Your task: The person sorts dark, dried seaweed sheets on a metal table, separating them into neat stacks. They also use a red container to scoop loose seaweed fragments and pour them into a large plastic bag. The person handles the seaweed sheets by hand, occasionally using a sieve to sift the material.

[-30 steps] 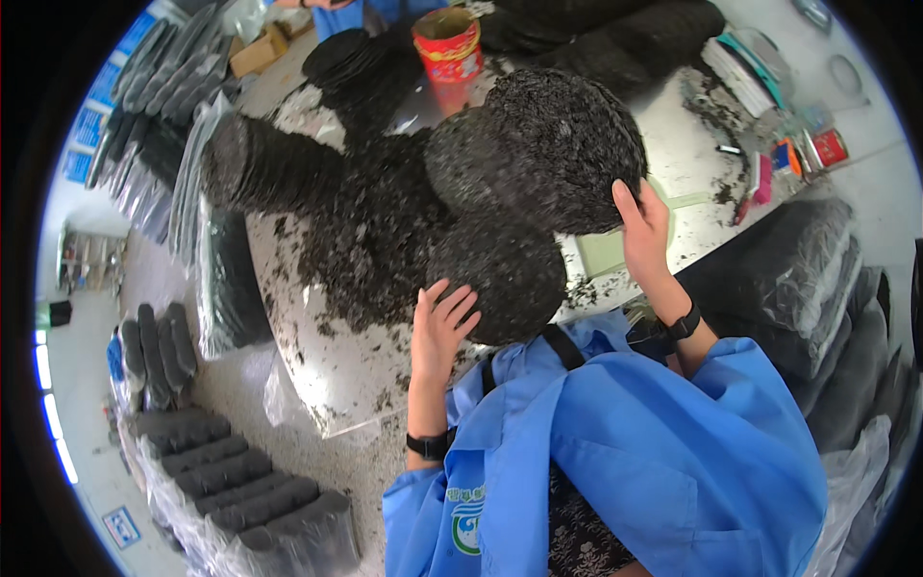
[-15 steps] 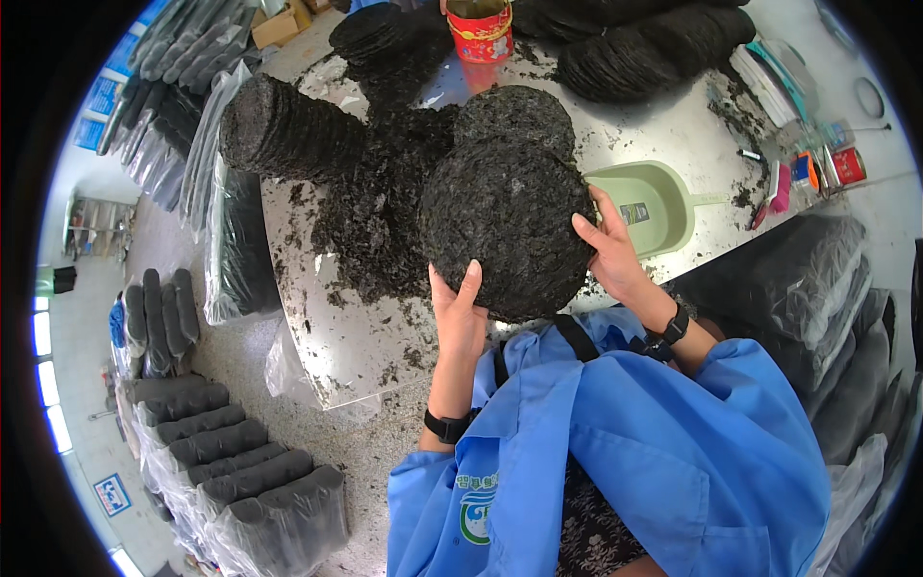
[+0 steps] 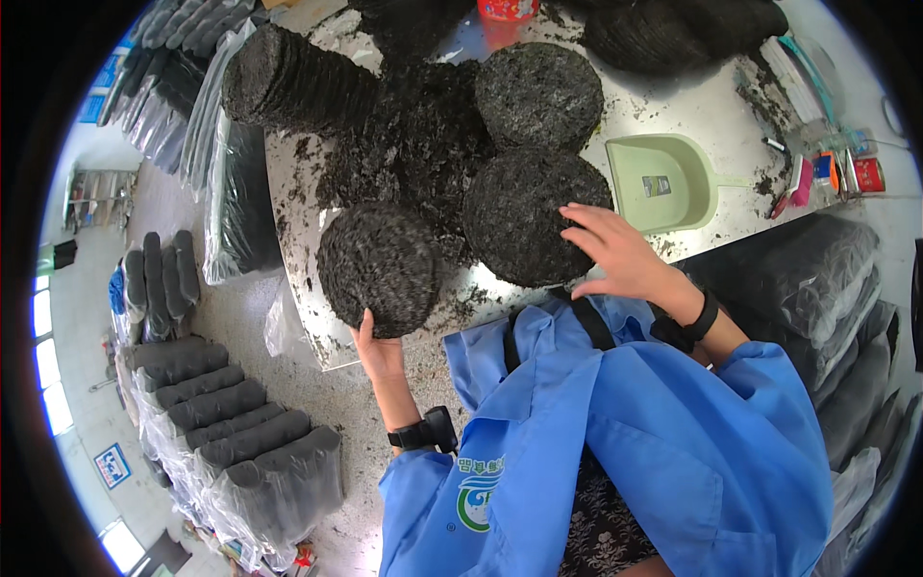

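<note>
The left hand (image 3: pixel 378 354) reaches up from below, palm under the near edge of a round dark disc (image 3: pixel 378 269) of pressed, flaky matter, its fingers curled behind and hidden, so it grips that disc at the near left of the metal table (image 3: pixel 288 221). The right hand (image 3: pixel 615 255) lies flat with fingers spread wide on the near right rim of a second disc (image 3: pixel 527 216), resting on it rather than clasping it. Both wrists wear black bands, and blue sleeves fill the near part of the view. A third disc (image 3: pixel 538 94) lies farther off, a stack of discs (image 3: pixel 288 82) lies on its side at the far left, and loose dark crumbs cover the table between them. A pale green scoop (image 3: pixel 663 178) sits just right of the right hand. Bagged dark rolls (image 3: pixel 240 462) crowd the floor at the near left. A red container at the far edge is cut off.
</note>
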Demonstrator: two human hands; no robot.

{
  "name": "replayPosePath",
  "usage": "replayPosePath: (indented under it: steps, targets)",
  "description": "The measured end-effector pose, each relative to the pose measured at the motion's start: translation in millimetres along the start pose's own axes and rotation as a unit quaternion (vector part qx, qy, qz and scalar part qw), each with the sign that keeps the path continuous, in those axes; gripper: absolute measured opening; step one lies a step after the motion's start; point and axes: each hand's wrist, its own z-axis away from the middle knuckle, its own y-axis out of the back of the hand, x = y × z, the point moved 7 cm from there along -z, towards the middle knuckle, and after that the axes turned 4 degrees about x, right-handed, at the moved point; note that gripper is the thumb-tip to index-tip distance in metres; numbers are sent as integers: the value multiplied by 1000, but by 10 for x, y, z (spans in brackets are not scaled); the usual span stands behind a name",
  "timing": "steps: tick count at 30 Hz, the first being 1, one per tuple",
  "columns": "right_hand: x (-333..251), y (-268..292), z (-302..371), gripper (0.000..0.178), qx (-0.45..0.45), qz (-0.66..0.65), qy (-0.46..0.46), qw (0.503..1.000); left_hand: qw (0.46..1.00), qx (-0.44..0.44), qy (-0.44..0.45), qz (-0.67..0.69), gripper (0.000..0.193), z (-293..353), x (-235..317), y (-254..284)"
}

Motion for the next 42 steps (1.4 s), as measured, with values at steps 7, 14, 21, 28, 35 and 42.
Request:
replayPosePath:
  steps: [7,14,21,28,35,42]
  targets:
    - [-52,-320,-34,50,-59,147,80,984,885,294,41,-359,73,-49,20,726]
    - [411,220,148,29,180,-41,-176,967,833,-42,-196,-515,39,93,-321,-698]
    - [1197,845,400,41,487,-396,-269,730,656,-133,-278,-689,68,286,-993,-1727]
    - [961,1073,487,32,452,-89,-218,860,740,-76,-167,-647,55,231,-1068,-1735]
    - [-72,269,52,29,75,86,75,991,914,-148,-13,-377,32,105,-1211,-1709]
    - [434,918,200,26,367,14,-92,926,948,-180,185,-185,71,284,-1272,-1844]
